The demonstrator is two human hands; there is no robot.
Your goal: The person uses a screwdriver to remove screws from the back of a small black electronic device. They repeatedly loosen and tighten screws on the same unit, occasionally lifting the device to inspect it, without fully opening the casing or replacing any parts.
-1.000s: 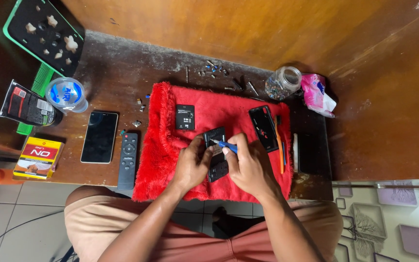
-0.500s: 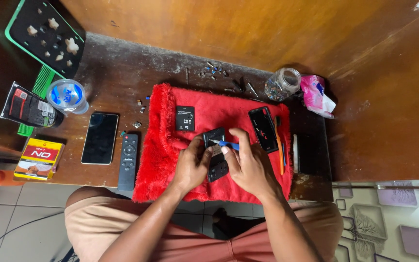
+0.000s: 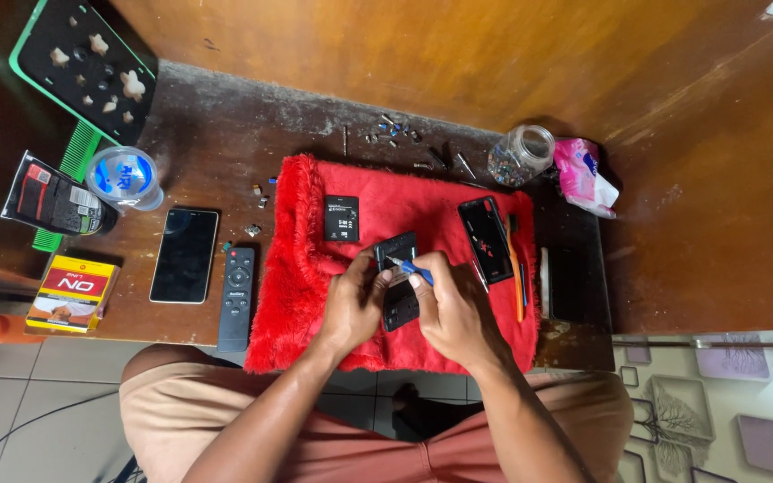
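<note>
While both forearms come in from 6 o'clock over the lap, the left hand [image 3: 355,309] is curled around the lower edge of an opened black phone [image 3: 398,279] at centre of the red fuzzy mat [image 3: 315,295], pinning it flat. Right hand [image 3: 454,313] is closed on a blue-handled screwdriver [image 3: 411,266], tip down on the phone's upper half. At 9 o'clock of the mat: black remote [image 3: 236,297], then a dark smartphone [image 3: 184,255], then a yellow-red box [image 3: 72,293] at the table edge. On the mat at 11 o'clock of the hands: flat black battery [image 3: 342,218]. At 2 o'clock: black back cover [image 3: 486,240], orange tool [image 3: 515,268] just beside it. Farther, 12 to 1 o'clock: loose screws and bits [image 3: 395,134], glass jar [image 3: 521,154], pink packet [image 3: 581,174]. Far 10 o'clock: capped plastic cup [image 3: 123,177], green-edged black tray [image 3: 82,67].
</note>
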